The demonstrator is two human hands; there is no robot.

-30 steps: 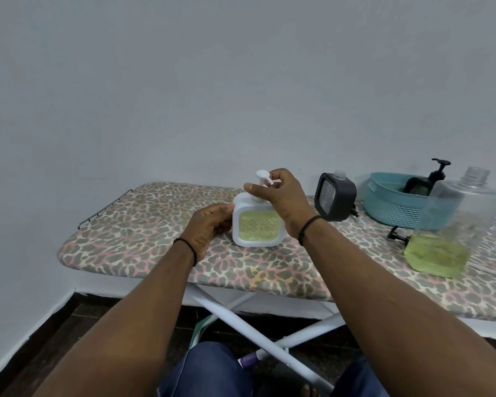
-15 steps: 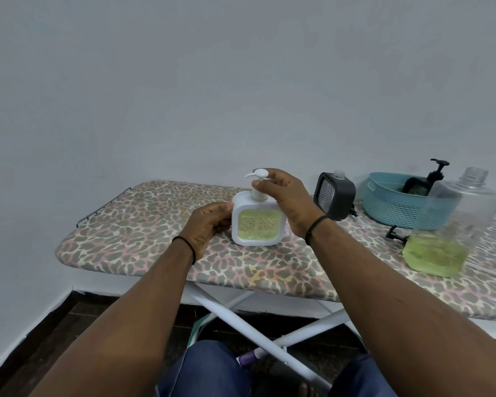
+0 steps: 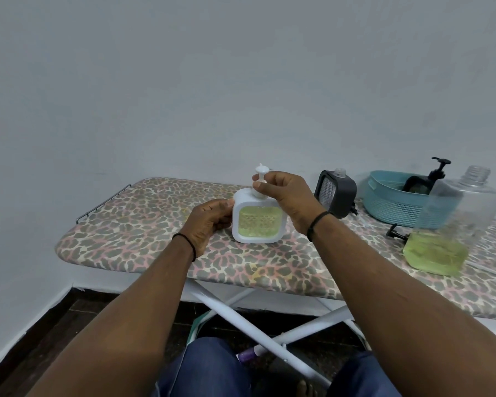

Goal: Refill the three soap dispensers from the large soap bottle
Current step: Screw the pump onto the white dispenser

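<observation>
White dispenser point(image 3: 257, 219) filled, centre frame; your right hand point(image 3: 287, 196) grips its pump.
Your left hand point(image 3: 209, 222) steadies it; dark dispenser point(image 3: 337, 193) stands uncapped.

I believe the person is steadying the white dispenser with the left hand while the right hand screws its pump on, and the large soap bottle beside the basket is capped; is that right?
Not quite: the large soap bottle is uncapped, as the head view shows. The left hand and right hand are on the white dispenser as you say; turning can't be judged.
</observation>
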